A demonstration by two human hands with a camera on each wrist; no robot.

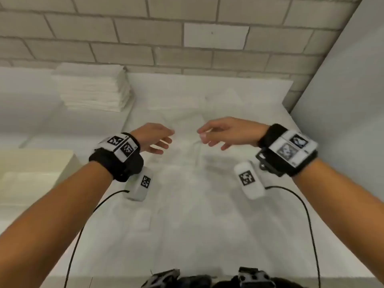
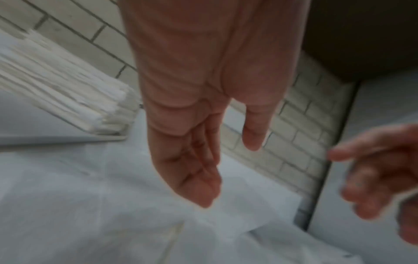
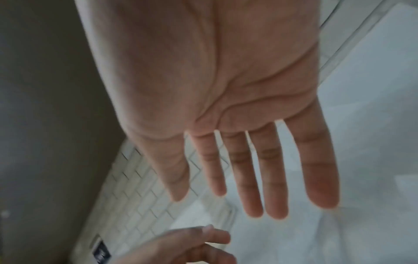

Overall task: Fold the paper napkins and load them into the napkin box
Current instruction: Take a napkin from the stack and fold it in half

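Above thin, crinkled, seemingly unfolded napkin (image 1: 187,163): left hand (image 1: 154,138), right hand (image 1: 224,132) spread, empty.

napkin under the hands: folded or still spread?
Spread. The napkin lies open and flat on the table, faint creases only; left hand and right hand hover above, holding nothing.

1. 1 tall stack of folded white paper napkins (image 1: 92,88); the sheets in it are too many and too blurred to count.
2. 1 unfolded, creased white paper napkin (image 1: 187,163) spread on the table.
3. 1 cream rectangular box (image 1: 31,163) at the left edge.
4. 2 bare hands: the left hand (image 1: 154,138) and the right hand (image 1: 226,132).
5. 2 black wristbands with checkered marker tags (image 1: 118,154).
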